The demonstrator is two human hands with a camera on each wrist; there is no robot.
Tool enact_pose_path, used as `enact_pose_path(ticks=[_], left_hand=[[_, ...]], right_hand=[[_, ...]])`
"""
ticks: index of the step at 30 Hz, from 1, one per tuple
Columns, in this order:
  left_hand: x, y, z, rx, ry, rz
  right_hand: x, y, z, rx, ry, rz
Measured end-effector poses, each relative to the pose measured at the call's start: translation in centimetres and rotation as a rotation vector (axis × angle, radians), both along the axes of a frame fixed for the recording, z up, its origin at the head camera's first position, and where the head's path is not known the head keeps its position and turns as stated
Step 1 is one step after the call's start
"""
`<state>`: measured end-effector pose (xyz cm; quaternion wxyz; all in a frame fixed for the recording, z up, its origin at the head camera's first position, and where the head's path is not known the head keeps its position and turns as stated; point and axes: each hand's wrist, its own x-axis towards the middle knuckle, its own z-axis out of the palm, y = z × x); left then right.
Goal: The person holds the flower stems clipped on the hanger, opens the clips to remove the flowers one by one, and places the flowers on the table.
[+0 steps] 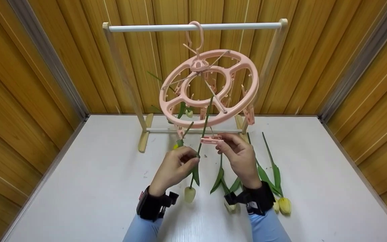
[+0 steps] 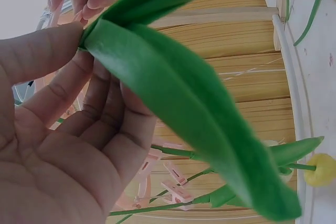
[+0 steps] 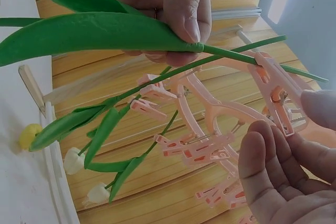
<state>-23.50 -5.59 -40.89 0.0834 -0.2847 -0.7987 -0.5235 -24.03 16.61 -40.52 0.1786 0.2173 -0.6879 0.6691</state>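
Observation:
A pink round peg hanger [image 1: 210, 88] hangs by its hook from the white rail [image 1: 193, 27] of a wooden rack. My left hand [image 1: 193, 158] pinches the green stem [image 1: 203, 137] of a tulip that hangs head down, its pale bud [image 1: 189, 194] just above the table. My right hand [image 1: 222, 141] pinches a pink peg [image 1: 211, 139] at that stem. In the right wrist view the peg [image 3: 275, 90] sits on the stem [image 3: 236, 52], with the left hand's fingertips [image 3: 178, 19] holding stem and leaf. The left wrist view is mostly leaf [image 2: 199, 108] and palm.
Other tulips hang head down from pegs, with a white bud [image 1: 189, 113] and a yellow one [image 1: 176, 146] showing. Several tulips lie on the white table [image 1: 79, 188] under my right wrist, one yellow [image 1: 285, 205]. Wood-panel walls close in the back and sides.

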Motion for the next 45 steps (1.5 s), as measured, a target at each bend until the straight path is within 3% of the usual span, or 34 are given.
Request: enact_pose_path(ticks=[21,45], left_hand=[[0.1,0.7,0.0,0.017,0.023,-0.024],[0.1,1.1,0.0,0.035,-0.024,-0.013]], right_hand=[[0.1,-0.3,0.1,-0.035,-0.043,-0.001],[0.0,-0.2,0.2,-0.026,-0.057,-0.018]])
